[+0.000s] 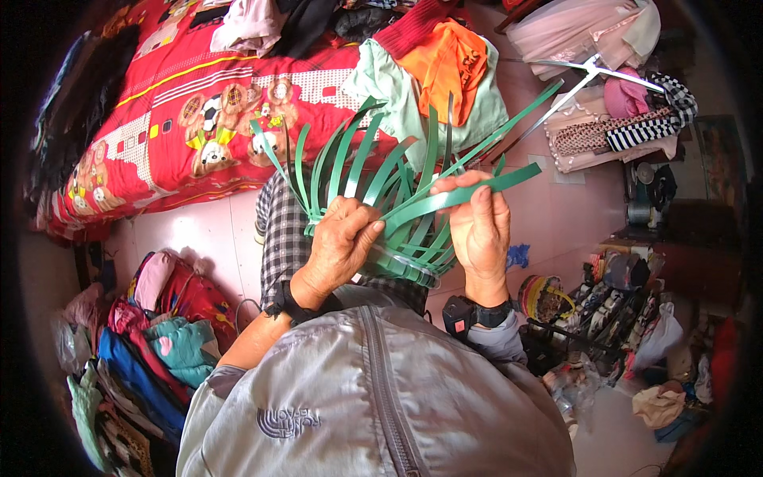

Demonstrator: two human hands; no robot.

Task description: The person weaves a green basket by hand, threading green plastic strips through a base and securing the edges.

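A basket of green plastic strapping (411, 265), partly woven, rests on my lap, with many loose strap ends fanning up and away from me. My left hand (346, 238) is closed on the straps at its near left rim, thumb and forefinger pinching one strap's base. In my right hand (480, 229), a wide green strap (453, 201) runs between thumb and fingers, its free end pointing right. This strap leads back to the left hand's pinch. Much of the basket's left side is hidden behind my left hand and wrist.
Ahead is a bed with a red patterned cover (173, 119) and clothes on it. A white-legged stand (590, 71) holds garments at the upper right. Piled clothes (161, 334) lie at left. A striped woven basket (539, 296) and a shoe rack (602, 316) stand at right.
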